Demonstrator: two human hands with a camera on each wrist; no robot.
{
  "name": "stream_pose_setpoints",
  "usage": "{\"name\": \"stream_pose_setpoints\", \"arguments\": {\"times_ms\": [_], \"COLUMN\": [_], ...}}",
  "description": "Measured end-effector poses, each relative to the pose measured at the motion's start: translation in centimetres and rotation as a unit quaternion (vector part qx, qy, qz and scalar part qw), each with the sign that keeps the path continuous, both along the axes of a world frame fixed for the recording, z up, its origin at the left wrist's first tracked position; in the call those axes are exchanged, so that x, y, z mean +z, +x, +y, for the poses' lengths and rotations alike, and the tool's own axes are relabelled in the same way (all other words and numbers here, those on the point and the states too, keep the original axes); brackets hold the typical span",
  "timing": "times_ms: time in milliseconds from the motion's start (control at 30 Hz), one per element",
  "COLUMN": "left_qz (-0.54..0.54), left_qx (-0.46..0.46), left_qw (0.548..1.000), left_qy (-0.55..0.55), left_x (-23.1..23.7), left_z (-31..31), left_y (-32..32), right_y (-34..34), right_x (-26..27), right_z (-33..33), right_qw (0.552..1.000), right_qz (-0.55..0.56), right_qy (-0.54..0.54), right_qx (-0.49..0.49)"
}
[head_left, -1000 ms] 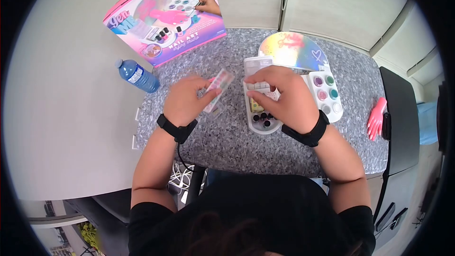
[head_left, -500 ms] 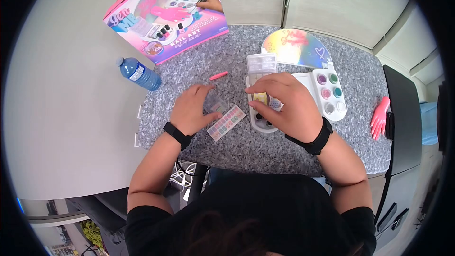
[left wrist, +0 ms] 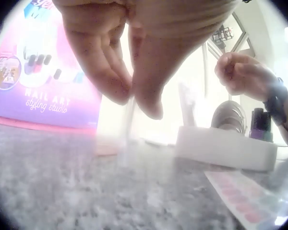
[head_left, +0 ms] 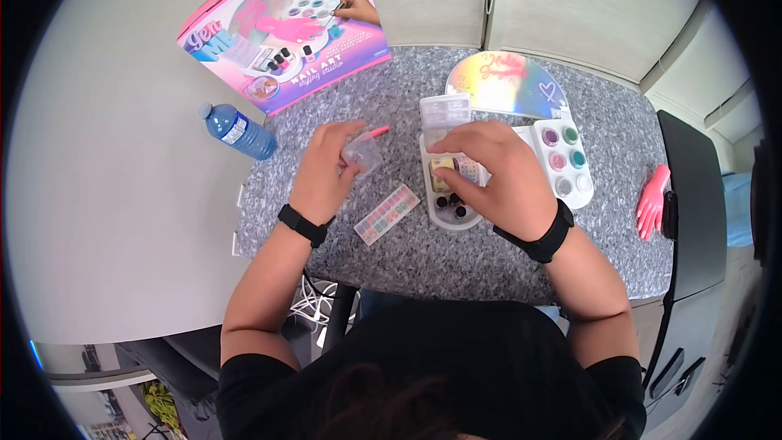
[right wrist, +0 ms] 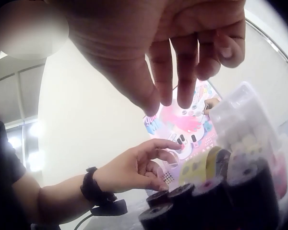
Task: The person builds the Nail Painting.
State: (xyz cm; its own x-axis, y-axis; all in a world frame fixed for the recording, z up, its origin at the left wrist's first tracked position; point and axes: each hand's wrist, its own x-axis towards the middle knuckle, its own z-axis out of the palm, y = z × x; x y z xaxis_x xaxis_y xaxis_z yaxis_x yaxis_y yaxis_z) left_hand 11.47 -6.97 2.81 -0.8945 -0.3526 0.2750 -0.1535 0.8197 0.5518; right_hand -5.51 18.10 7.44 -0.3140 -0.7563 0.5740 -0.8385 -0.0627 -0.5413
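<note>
My left hand pinches a small clear plastic packet between thumb and fingertips, above the counter. In the left wrist view it shows as a thin, blurred upright edge. A sheet of nail stickers lies flat on the counter between the hands. Just beyond the packet is a pink stick. My right hand hovers over the white tray, fingers loosely bent with nothing between them. Below it sit a yellow patterned roll and several black-capped nail polish bottles.
A large nail art box stands at the back left, near a blue water bottle. Pots of coloured glitter fill the tray's right part, before a shiny rainbow panel. A pink model hand lies by the right edge.
A second ago the left hand held the sticker sheet up; it now lies on the counter. The left hand has since picked up the clear packet. The right hand stays over the tray.
</note>
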Motion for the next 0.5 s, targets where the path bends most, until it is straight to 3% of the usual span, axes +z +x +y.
{"name": "stream_pose_setpoints", "arguments": {"times_ms": [300, 500], "left_qz": [0.09, 0.149], "left_qx": [-0.005, -0.06], "left_qw": [0.996, 0.985], "left_qy": [0.022, 0.062], "left_x": [4.3, 5.1], "left_z": [3.7, 6.4], "left_y": [-0.6, -1.3], "right_y": [-1.5, -2.2], "right_x": [-0.5, -0.5], "right_z": [-3.0, -2.5], "right_qw": [0.998, 1.0], "right_qz": [0.038, -0.024], "right_qy": [-0.043, -0.009], "right_qx": [0.006, -0.001]}}
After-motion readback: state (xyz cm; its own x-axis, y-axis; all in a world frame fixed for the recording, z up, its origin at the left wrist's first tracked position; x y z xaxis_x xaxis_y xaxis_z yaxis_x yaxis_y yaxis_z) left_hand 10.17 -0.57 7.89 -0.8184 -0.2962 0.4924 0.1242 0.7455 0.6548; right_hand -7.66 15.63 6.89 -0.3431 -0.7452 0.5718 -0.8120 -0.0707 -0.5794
